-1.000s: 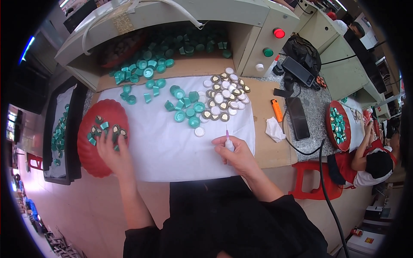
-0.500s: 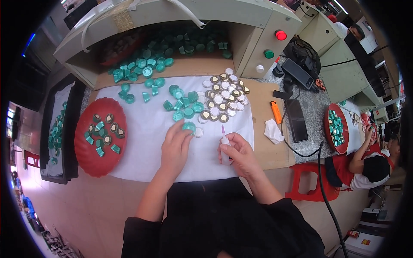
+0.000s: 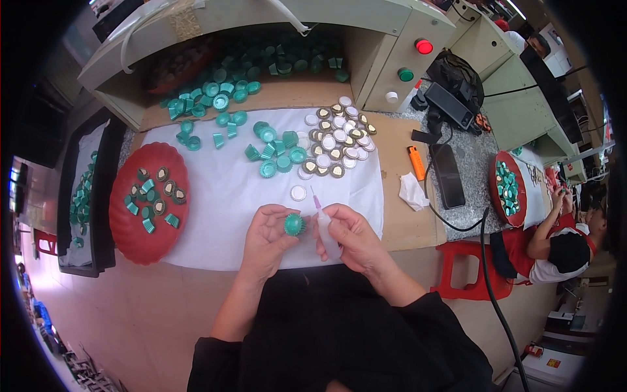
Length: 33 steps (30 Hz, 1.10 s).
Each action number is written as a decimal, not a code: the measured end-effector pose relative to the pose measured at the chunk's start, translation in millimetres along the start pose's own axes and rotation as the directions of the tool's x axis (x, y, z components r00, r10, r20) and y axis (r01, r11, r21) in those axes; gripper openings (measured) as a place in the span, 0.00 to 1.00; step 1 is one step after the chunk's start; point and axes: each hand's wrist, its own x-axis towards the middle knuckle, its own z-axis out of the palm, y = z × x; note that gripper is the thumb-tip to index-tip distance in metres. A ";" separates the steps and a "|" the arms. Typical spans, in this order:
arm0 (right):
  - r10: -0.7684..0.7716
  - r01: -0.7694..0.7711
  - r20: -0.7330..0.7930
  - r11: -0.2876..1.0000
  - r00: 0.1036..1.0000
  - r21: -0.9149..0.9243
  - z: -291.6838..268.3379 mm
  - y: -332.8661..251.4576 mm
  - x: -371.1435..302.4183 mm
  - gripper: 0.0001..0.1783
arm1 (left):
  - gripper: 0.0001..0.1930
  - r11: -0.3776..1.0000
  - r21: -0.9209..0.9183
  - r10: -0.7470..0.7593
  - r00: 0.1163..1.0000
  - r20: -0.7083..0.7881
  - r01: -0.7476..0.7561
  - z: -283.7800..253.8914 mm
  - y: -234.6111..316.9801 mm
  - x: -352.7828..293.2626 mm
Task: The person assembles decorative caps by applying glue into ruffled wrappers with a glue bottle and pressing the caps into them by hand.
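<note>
My left hand (image 3: 266, 236) pinches a small green fluted cup (image 3: 294, 225) close in front of my body. Beside it, my right hand (image 3: 347, 236) is closed round a translucent squeeze bottle (image 3: 328, 239) with a thin purple needle tip pointing up and away. Just beyond both hands, a white round disc (image 3: 298, 193) lies alone on the white cloth (image 3: 222, 189). Farther off is a loose group of green fluted cups (image 3: 283, 145). To its right spreads a pile of round discs (image 3: 339, 140), some white side up, others dark-rimmed with a pale heart shape.
A red scalloped tray (image 3: 134, 238) on the left holds cups and discs. More cups (image 3: 221, 102) fill the machine's opening (image 3: 366, 78). At right lie an orange lighter (image 3: 417, 163), a crumpled tissue (image 3: 413, 192), a phone (image 3: 447, 175) and a black cable. Another person sits far right.
My left hand has picked up a green cup from beside the lone disc and drawn it nearer. My right hand has moved left toward it, tilting the bottle.
</note>
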 end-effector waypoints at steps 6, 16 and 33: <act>0.008 -0.006 -0.149 1.000 0.989 0.016 -5.9 -15.6 1.8 0.15 | 0.22 0.999 -0.042 0.026 0.999 -0.020 -0.027 -9.3 4.7 7.6; -0.253 0.186 -0.290 0.952 0.923 -0.242 -5.1 -23.9 2.3 0.15 | 0.20 0.849 -0.491 -0.175 0.981 0.088 0.195 -10.7 -10.5 9.1; -0.583 0.399 -0.148 0.698 0.799 -0.595 4.4 -11.5 7.9 0.13 | 0.17 0.876 -0.465 -0.160 0.987 -0.026 0.130 -6.4 -17.8 11.6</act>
